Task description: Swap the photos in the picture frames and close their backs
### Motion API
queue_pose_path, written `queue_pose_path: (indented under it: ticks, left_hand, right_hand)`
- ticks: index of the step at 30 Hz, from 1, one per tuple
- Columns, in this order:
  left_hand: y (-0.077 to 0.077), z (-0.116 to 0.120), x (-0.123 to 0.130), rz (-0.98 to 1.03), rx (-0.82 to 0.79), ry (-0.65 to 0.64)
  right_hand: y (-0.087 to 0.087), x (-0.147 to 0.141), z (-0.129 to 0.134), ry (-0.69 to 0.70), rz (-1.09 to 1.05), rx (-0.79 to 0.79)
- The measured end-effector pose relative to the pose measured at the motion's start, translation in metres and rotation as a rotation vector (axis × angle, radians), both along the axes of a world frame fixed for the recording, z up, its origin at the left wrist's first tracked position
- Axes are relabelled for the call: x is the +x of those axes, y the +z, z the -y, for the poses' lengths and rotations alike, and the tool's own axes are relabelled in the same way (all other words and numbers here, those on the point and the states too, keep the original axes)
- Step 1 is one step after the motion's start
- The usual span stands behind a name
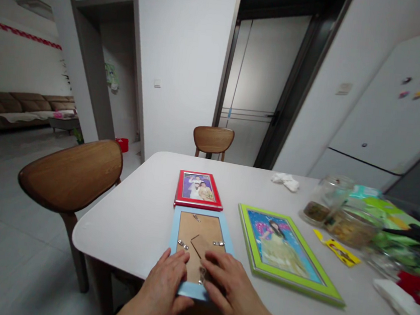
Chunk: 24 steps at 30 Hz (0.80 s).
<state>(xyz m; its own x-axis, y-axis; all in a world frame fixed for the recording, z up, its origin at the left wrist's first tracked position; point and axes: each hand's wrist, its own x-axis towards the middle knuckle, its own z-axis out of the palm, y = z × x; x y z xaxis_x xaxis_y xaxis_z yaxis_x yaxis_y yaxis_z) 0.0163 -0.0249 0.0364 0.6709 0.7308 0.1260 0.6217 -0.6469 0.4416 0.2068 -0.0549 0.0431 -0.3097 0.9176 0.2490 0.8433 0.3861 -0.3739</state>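
Note:
A light blue picture frame (pixel 175 229) lies face down at the near edge of the table, its brown backing board (pixel 196 227) and several metal clips showing. My left hand (pixel 165 281) rests on its lower left side, fingers spread and holding nothing. On the lower right side of the backing is my right hand (pixel 231 286), its fingers bent near the bottom clip (pixel 202 274); whatever its fingertips may pinch is too small to make out. Beyond the blue frame lies a red frame (pixel 200 191) with a photo, and to the right a green frame (pixel 286 247) with a photo.
Glass jar (pixel 318 205), a clear container (pixel 352 227), a yellow packet (pixel 338 249) and plastic bags crowd the right side of the white table (pixel 124 208). A crumpled tissue (pixel 285 181) lies at the back. Wooden chairs stand left (pixel 75 175) and behind (pixel 213 139).

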Motion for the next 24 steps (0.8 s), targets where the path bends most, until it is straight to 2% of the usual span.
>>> queue_pose_path:
  ticks: [3,5,11,21,24]
  left_hand:
    - [0.002,0.0,-0.001,-0.004,-0.009,-0.004]
    - [0.002,0.001,-0.001,-0.007,-0.019,0.0]
    - [-0.001,0.0,-0.002,0.017,-0.014,0.002]
    - [-0.002,-0.003,-0.003,0.043,-0.004,-0.028]
    - [-0.001,-0.002,-0.003,0.041,-0.017,-0.006]
  right_hand:
    - [-0.009,0.011,-0.021,-0.249,0.04,0.061]
    - [-0.013,0.017,-0.034,-0.327,0.093,0.057]
    - [-0.015,0.021,-0.053,-0.333,0.146,0.02]
    - [-0.017,0.018,-0.056,-0.452,0.183,0.003]
    - [-0.016,0.018,-0.056,-0.437,0.183,-0.012]
